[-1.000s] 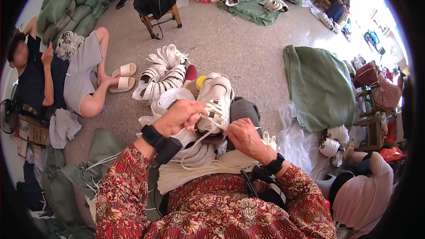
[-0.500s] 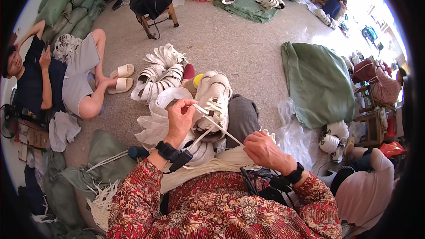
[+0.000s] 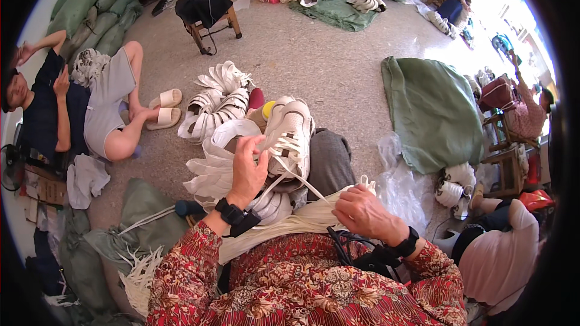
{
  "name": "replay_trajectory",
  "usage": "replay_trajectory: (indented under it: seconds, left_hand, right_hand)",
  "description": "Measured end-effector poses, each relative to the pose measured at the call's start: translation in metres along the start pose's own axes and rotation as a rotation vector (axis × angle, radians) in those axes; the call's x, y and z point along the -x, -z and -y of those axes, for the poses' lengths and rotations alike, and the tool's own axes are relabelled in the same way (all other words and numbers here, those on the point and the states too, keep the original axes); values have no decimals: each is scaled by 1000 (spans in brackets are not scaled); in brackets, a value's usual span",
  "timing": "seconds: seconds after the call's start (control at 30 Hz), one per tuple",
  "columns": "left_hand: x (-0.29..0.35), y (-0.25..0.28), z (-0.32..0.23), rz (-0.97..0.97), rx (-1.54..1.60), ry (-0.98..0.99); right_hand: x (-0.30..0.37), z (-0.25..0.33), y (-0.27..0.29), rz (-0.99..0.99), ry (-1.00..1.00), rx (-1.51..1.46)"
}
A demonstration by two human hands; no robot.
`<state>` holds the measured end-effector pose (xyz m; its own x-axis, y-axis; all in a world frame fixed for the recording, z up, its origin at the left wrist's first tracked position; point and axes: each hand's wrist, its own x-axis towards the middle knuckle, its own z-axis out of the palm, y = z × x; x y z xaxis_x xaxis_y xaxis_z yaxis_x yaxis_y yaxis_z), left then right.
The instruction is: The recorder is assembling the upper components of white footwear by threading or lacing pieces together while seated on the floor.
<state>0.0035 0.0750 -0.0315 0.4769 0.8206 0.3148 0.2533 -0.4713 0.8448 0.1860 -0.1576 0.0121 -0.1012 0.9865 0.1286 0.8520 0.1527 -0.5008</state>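
Observation:
A white lace-up sneaker [image 3: 289, 130] stands in front of me with its toe pointing away. One flat white shoelace [image 3: 305, 182] runs slackly from its eyelets toward my right hand [image 3: 365, 212], whose fingers are closed on the end. My left hand [image 3: 248, 172] is beside the sneaker's left side, thumb and fingers apart, with no lace visible between them. A thick bundle of pale laces [image 3: 296, 222] lies across my lap. More white shoe uppers [image 3: 211, 169] are stacked just left of the sneaker.
Another pile of white uppers [image 3: 220, 99] lies on the floor ahead. A green cloth [image 3: 429, 115] and clear plastic [image 3: 402, 175] are to the right. A seated person [image 3: 54, 105] is at the left, near slippers [image 3: 164, 108]. A stool [image 3: 208, 15] stands farther off.
My left hand has let go of the shoelace and its fingers have spread. The lace, taut between both hands before, now hangs slack toward my right hand.

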Motion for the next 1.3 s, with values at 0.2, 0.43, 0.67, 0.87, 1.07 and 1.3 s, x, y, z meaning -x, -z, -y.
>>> replay_trajectory:
  seconds: [0.2,0.43,0.67,0.87,1.07,1.3]
  left_hand:
    - [6,3,-22,215,-281,-476]
    - [12,-25,-20,327,-580,-468]
    - [10,-31,-21,315,-513,-380]
    - [12,-1,-31,411,-458,-375]
    - [17,11,-26,181,-282,-255]
    - [30,7,-19,280,-452,-464]
  right_hand:
    - [-15,7,-11,59,31,-61]
    - [-24,20,-20,100,112,-185]
    - [-21,15,-19,56,75,-214]
    - [-16,12,2,55,-70,-312]
    - [-24,21,31,-134,-149,-834]
    - [-14,-6,40,-288,-148,-1414]
